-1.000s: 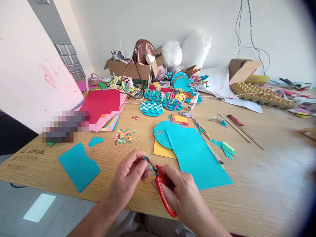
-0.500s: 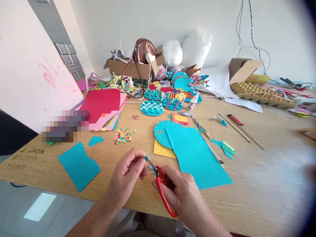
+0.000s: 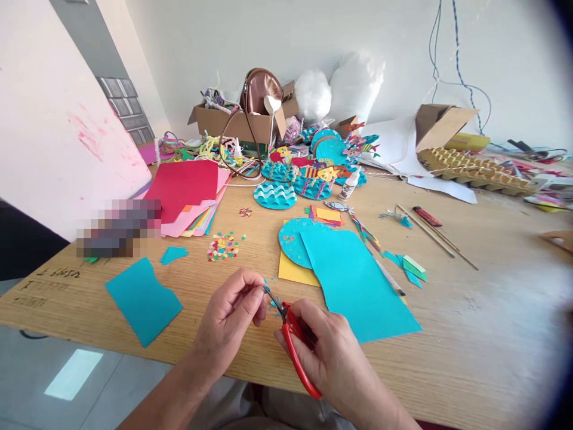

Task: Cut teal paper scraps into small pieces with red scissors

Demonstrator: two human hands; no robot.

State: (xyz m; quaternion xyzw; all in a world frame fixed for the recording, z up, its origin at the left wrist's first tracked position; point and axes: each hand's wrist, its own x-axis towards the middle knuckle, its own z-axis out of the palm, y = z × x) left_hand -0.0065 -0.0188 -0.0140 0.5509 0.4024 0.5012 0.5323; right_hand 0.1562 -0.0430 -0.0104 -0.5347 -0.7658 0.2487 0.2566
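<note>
My right hand is wrapped round the red handles of a pair of scissors. Their dark blades point up and left, with the tips right at the fingertips of my left hand. Those fingers are pinched on a tiny scrap of blue paper, mostly hidden by the thumb. Small blue snippets lie on the table just behind the blades. To the right, a large blue sheet with one wavy edge overlaps a round blue painted disc and a yellow sheet.
A cut blue piece lies at left, near paper confetti. Behind are stacked coloured sheets, finished blue wave crafts and a glue bottle. Sticks and a red cutter lie right. The table's front edge runs below my hands.
The scissor blades have closed together at my left fingertips, and the handles have drawn slightly nearer each other. Both hands stay in nearly the same place.
</note>
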